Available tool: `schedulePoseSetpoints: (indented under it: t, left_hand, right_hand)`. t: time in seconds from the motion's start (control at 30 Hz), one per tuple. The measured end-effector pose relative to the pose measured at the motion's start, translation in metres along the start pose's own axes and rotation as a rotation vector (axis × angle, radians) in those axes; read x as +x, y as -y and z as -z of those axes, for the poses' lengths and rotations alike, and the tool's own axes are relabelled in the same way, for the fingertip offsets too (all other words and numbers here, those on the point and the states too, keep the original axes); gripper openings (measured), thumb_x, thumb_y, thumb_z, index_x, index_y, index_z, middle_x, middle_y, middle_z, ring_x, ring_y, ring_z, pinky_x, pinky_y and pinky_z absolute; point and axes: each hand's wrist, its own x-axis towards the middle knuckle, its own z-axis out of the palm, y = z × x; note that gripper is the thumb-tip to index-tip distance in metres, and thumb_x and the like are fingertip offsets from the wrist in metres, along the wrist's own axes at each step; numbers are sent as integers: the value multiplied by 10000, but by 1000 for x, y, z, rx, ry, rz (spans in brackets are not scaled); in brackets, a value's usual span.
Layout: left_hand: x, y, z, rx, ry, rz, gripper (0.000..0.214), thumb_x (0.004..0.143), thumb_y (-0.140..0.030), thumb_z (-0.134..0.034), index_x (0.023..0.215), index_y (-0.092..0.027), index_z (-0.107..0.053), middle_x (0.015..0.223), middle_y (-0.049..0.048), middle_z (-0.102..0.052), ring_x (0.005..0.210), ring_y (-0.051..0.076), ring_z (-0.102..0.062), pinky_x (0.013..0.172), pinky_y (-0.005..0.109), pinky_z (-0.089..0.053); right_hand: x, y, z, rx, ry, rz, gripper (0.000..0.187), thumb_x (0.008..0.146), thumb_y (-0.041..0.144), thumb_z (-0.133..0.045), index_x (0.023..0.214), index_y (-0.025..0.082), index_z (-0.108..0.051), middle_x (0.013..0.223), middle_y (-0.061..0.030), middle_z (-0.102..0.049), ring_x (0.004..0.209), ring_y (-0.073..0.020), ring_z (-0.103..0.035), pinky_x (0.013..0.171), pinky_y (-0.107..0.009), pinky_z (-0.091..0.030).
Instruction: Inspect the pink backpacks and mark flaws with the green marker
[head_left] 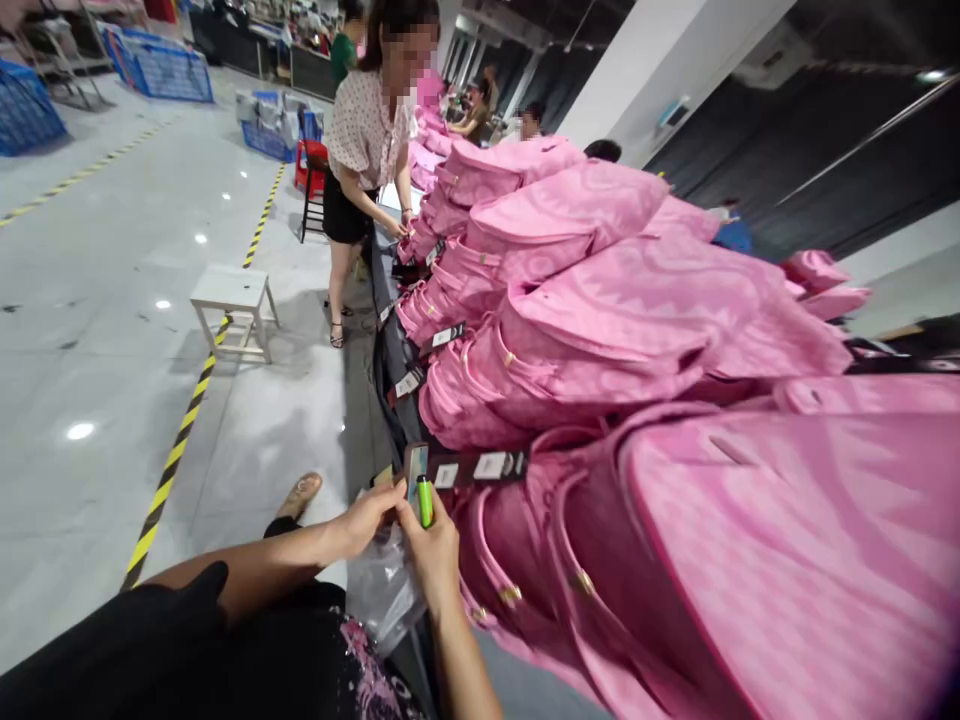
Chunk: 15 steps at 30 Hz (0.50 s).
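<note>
My right hand [433,548] is closed around a small green lighter [424,500], held upright near the table edge. My left hand [369,518] meets it from the left, fingers pinched at a hang tag [415,466] of the nearest pink bag [750,560]. A clear plastic bag [384,590] hangs just under both hands. A dark tag [480,466] with a white label lies against the pink bag right above the lighter.
Stacks of pink bags [600,290] cover the long table running away to the back. A person in a dotted top [367,130] stands further along it, handling bags. A white stool [232,305] stands on the grey floor by a yellow-black line [180,440]. Blue crates [161,65] sit far back.
</note>
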Motion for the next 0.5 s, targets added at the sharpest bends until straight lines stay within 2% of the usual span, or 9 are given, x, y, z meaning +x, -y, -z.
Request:
schedulePoseSetpoints:
  t: [0.1,0.2,0.27,0.4,0.5]
  left_hand:
    - [53,-50,34,-3,-13,20,594,709,-640,-787,1115,-212,-719,1023,64,-757,1039,242,-685,864,315,-545]
    - [109,-100,62,-19,-86,35,608,720,-699,-743,1046,-186,-742,960,81,-770,1014,257,-695,852,324,-548]
    - [145,-124,73,-30,-148,39,627,720,-736,-715,982,-167,-754,918,100,-773,966,264,-710,820,322,-549]
    - [203,-149,83,-55,-262,37,681,702,-805,-671,873,-150,-743,868,122,-770,802,242,-731,696,298,-545]
    - [225,-157,88,-80,-281,52,672,741,-777,-665,891,-126,-737,881,135,-771,773,240,-737,693,303,-559]
  right_hand:
    - [67,17,-36,26,-5,-7,765,752,521,-732,1397,134,-593,1267,-137,-710,1141,-303,-674,979,-381,-523]
    - [130,44,-67,36,24,-47,778,710,487,-783,1387,147,-608,1259,-127,-716,1126,-315,-681,992,-396,-518]
    - [162,61,-80,19,9,-87,788,693,464,-804,1385,140,-612,1255,-133,-717,1102,-322,-689,982,-397,-521]
    - [203,75,-89,-10,-70,-131,773,713,454,-784,1394,134,-606,1298,-141,-692,1111,-325,-687,982,-382,-518]
    - [223,72,-91,21,-53,-118,763,754,475,-753,1411,125,-586,1290,-137,-698,1104,-311,-690,970,-364,-522]
